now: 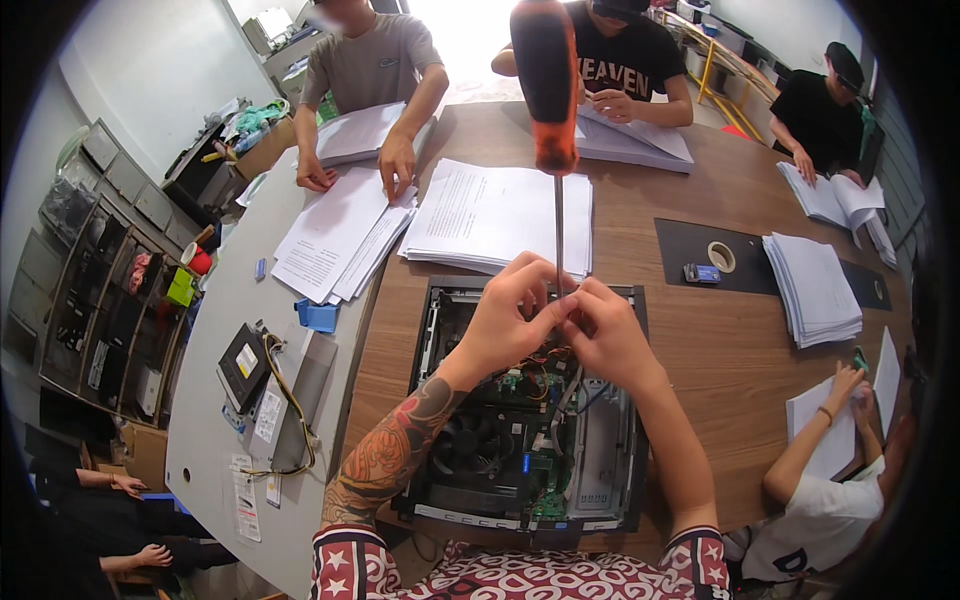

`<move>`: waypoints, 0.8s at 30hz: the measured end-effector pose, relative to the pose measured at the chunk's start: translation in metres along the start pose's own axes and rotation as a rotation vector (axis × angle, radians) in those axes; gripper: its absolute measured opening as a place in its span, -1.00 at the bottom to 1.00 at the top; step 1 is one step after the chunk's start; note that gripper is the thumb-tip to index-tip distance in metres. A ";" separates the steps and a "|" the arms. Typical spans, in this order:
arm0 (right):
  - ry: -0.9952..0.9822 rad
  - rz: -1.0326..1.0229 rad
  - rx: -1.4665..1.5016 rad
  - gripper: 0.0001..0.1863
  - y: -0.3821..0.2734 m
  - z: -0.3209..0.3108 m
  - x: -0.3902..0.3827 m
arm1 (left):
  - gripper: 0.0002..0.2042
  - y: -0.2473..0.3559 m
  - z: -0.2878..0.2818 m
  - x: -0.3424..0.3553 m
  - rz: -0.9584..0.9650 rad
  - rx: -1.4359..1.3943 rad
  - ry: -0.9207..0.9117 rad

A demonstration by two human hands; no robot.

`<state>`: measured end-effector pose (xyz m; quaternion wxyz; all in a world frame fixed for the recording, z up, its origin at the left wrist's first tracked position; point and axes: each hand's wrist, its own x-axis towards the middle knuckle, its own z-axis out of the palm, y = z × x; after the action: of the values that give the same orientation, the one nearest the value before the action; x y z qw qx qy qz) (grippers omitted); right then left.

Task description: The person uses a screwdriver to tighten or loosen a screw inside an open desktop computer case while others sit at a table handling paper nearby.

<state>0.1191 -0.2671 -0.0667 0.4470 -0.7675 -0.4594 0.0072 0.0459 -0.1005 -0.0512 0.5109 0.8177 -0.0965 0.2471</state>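
Note:
Upright before me stands a screwdriver with a black and orange handle on top and a thin metal shaft. Both hands meet at the low end of that shaft. My left hand is closed, thumb and fingers pinching by the tip. Fingers of my right hand are pinched against it from the other side. The fingertips hide the tip and any small part there. Beneath my hands lies an opened computer case, showing a black fan, a green circuit board and loose cables.
Paper stacks lie beyond the case, with another stack at right. A tape roll and small blue box sit right. A metal power supply and optical drive lie left. Several people handle papers around the table.

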 end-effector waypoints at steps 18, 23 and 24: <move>-0.009 0.005 0.129 -0.80 0.016 0.011 -0.001 | -0.78 0.007 0.006 -0.001 0.035 0.058 -0.056; -0.133 -0.014 0.118 -0.81 0.019 0.014 -0.005 | -0.77 0.002 0.011 -0.004 0.020 0.056 -0.018; -0.131 -0.014 0.120 -0.81 0.017 0.012 -0.004 | -0.77 0.001 0.010 -0.004 0.020 0.058 -0.020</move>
<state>0.1239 -0.2645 -0.0877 0.4611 -0.7341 -0.4917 0.0816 0.0448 -0.1105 -0.0563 0.4836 0.8335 -0.1027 0.2467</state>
